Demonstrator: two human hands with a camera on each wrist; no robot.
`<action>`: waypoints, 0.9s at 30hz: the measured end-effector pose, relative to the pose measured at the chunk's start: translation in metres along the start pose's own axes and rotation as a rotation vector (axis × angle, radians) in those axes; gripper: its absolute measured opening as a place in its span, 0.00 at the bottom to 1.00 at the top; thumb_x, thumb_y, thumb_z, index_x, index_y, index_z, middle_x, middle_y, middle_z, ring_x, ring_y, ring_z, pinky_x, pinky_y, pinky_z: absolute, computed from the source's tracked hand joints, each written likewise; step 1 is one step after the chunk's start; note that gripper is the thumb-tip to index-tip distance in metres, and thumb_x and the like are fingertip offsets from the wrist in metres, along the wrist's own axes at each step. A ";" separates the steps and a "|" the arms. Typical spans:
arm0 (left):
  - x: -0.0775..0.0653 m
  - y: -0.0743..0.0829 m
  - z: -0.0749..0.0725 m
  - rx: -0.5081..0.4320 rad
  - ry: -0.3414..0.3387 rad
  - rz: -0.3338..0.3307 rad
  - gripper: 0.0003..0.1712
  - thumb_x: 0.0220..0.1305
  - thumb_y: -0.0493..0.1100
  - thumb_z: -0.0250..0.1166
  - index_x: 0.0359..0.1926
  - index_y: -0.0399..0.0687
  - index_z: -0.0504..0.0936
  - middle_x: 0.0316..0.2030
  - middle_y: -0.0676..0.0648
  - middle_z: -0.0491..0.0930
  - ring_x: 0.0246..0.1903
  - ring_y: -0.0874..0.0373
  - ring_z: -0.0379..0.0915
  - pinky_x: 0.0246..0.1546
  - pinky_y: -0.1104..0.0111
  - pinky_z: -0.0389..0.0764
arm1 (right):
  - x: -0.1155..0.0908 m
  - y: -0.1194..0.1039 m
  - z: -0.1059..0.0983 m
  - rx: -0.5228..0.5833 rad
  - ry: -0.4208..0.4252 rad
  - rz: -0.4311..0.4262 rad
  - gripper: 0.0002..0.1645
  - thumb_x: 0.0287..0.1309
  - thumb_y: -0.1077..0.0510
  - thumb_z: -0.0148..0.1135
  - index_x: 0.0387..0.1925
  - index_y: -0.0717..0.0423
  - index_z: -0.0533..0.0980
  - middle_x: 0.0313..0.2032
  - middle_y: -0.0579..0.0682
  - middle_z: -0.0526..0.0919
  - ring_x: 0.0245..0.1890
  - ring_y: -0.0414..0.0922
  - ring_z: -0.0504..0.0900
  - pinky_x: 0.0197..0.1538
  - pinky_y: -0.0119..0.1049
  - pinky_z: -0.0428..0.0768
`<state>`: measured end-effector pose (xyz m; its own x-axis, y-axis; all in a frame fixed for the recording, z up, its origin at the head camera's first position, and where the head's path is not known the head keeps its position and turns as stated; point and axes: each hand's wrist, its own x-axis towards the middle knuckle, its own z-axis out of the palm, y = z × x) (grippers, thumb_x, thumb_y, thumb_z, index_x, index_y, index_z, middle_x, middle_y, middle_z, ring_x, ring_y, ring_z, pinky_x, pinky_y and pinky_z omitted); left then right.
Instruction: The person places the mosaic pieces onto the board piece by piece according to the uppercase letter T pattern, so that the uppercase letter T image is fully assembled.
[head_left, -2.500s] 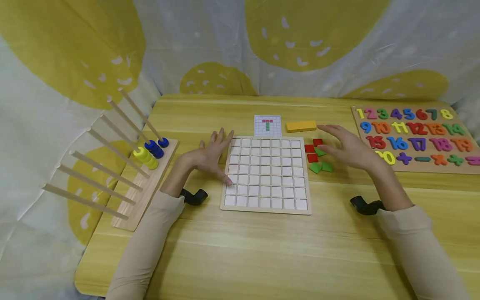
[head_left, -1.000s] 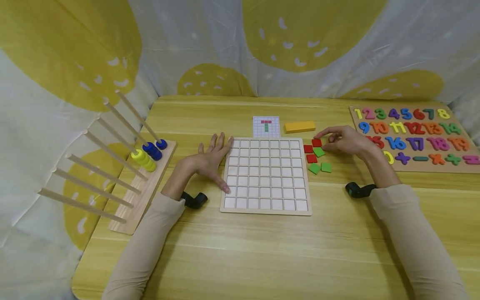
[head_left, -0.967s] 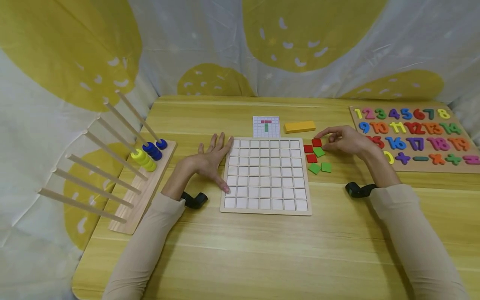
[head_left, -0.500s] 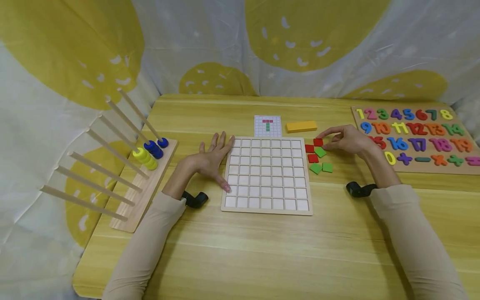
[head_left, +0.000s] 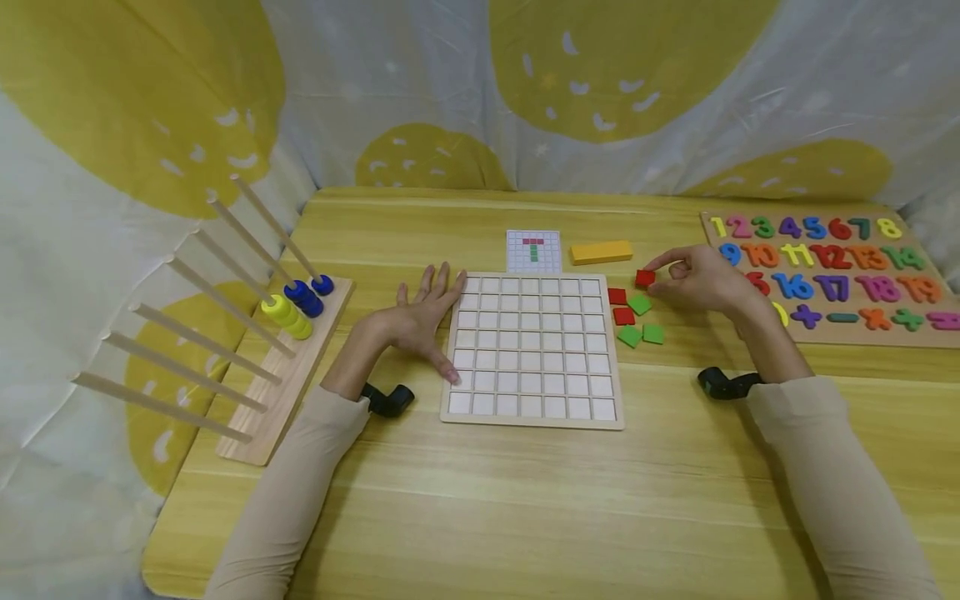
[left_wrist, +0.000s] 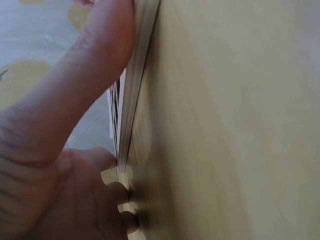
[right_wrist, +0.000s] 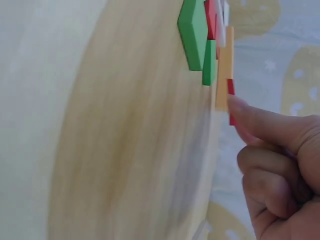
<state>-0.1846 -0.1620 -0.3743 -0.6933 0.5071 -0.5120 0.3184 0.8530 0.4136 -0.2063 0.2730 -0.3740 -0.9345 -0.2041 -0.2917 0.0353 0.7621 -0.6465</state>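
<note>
A red square tile [head_left: 644,279] is pinched between the thumb and index finger of my right hand [head_left: 701,279], and the right wrist view shows that tile [right_wrist: 231,115] raised off the table. My left hand [head_left: 420,323] lies with spread fingers against the left edge of the white grid board [head_left: 531,350], its thumb on the frame. On the table right of the board lie two more red tiles [head_left: 624,317] and several green tiles [head_left: 653,334]. Behind the board is a small card [head_left: 533,252] printed with a red and green T.
A yellow-orange block [head_left: 602,252] sits beside the card. At the right lies a number puzzle board [head_left: 832,332] with coloured numerals. On the left stands a wooden peg rack [head_left: 300,367] with blue and yellow rings. A patterned curtain [head_left: 450,75] hangs behind the table.
My right hand has closed its thumb and index finger on a red tile and lifted it slightly, toward the right. The left hand has stayed at the board's edge.
</note>
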 end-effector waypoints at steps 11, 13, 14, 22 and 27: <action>-0.002 -0.001 0.000 -0.010 0.006 0.018 0.92 0.39 0.65 0.85 0.81 0.54 0.19 0.78 0.39 0.07 0.77 0.41 0.00 0.71 0.31 0.15 | -0.014 -0.045 0.018 0.135 -0.003 -0.075 0.19 0.69 0.54 0.67 0.57 0.58 0.82 0.19 0.42 0.48 0.19 0.41 0.49 0.29 0.36 0.63; -0.001 -0.002 0.000 -0.008 0.009 0.023 0.92 0.40 0.65 0.85 0.82 0.53 0.20 0.78 0.39 0.07 0.77 0.40 0.00 0.71 0.30 0.15 | -0.013 -0.055 0.024 0.149 -0.023 -0.091 0.19 0.68 0.55 0.68 0.57 0.59 0.82 0.19 0.42 0.48 0.20 0.41 0.49 0.33 0.36 0.65; -0.001 -0.002 0.000 -0.007 0.010 0.024 0.92 0.40 0.65 0.85 0.82 0.53 0.20 0.78 0.39 0.07 0.77 0.40 0.00 0.71 0.30 0.15 | -0.013 -0.060 0.028 0.158 -0.034 -0.100 0.19 0.68 0.56 0.68 0.56 0.60 0.82 0.19 0.42 0.48 0.20 0.42 0.49 0.35 0.35 0.67; -0.001 0.001 0.000 0.005 0.010 0.018 0.92 0.39 0.66 0.84 0.82 0.54 0.20 0.78 0.39 0.08 0.78 0.41 0.01 0.73 0.32 0.17 | -0.006 -0.089 0.050 0.147 -0.074 -0.115 0.17 0.63 0.59 0.72 0.52 0.61 0.85 0.17 0.42 0.48 0.20 0.41 0.48 0.27 0.36 0.55; -0.002 0.002 -0.001 0.017 0.008 0.013 0.92 0.39 0.66 0.85 0.82 0.53 0.20 0.78 0.38 0.08 0.78 0.40 0.02 0.73 0.32 0.17 | 0.001 -0.097 0.061 0.082 -0.087 -0.138 0.19 0.60 0.58 0.75 0.51 0.63 0.85 0.17 0.42 0.51 0.21 0.41 0.50 0.27 0.35 0.53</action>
<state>-0.1832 -0.1620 -0.3715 -0.6939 0.5175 -0.5007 0.3384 0.8481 0.4077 -0.1889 0.1611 -0.3546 -0.8985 -0.3581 -0.2538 -0.0589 0.6713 -0.7388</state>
